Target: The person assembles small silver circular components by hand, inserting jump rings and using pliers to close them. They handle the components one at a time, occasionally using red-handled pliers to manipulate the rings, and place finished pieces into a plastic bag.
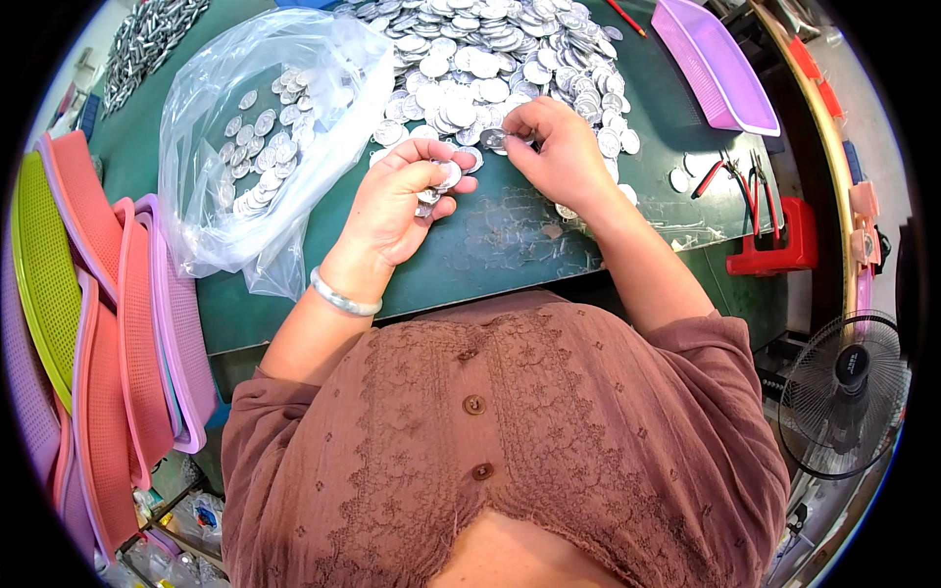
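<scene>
My left hand is closed around a few round silver medallions, their faces showing between thumb and fingers. To its right, my right hand pinches a silver medallion between thumb and fingertips, at the near edge of a large heap of similar medallions. Left of my hands, a clear plastic bag lies spread on the green table, with several medallions inside it. Part of what the left hand holds is hidden by its fingers.
A purple basket stands at the far right, near red-handled pliers and a red plastic stool. Stacked coloured baskets crowd the left side. Small metal parts are piled at the far left. A fan stands at right.
</scene>
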{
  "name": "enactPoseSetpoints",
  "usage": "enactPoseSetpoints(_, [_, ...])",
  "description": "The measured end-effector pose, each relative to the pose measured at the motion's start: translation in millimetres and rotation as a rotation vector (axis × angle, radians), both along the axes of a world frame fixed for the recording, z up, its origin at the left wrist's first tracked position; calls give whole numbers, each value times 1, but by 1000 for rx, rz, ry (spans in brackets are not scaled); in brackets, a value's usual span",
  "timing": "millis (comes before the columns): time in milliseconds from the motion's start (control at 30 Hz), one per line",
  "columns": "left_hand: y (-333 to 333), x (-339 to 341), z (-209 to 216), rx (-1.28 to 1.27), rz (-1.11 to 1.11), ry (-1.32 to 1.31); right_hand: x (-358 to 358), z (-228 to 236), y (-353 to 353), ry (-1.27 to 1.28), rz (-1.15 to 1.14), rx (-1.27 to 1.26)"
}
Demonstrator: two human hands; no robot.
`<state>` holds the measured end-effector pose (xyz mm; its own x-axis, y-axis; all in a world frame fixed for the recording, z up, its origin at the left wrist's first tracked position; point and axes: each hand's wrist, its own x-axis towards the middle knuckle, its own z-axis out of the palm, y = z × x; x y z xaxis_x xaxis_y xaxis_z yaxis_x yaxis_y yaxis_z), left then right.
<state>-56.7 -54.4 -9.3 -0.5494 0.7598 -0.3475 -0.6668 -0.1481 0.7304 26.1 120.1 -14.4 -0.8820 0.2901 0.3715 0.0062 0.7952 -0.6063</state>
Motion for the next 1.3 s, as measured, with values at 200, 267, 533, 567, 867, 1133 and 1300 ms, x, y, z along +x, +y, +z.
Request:
enactPoseSetpoints(200, [1, 2, -1, -60, -24, 76, 2, 12, -2, -96, 35, -317])
enactPoseSetpoints(267, [3, 2, -2, -83, -16, 178, 2, 15, -3, -143, 104, -358])
enactPoseSetpoints(533, [5, 3, -5, -146, -105, 346, 2, 29, -10, -293, 294, -697])
enactPoseSetpoints(567, [4, 3, -5, -124, -101, 306, 2, 31, -9, -331, 270, -794])
enactPoseSetpoints(867, [3, 8, -2, -42, -116, 190, 8, 18, 2, -253, 219, -1071])
enactPoseSetpoints(1133, [4, 6, 0, 11, -70, 114, 10, 17, 6, -202, 217, -1157])
enactPoseSetpoints(1300, [1, 3, -6, 39, -23, 115, 13, 17, 5, -167, 198, -1206])
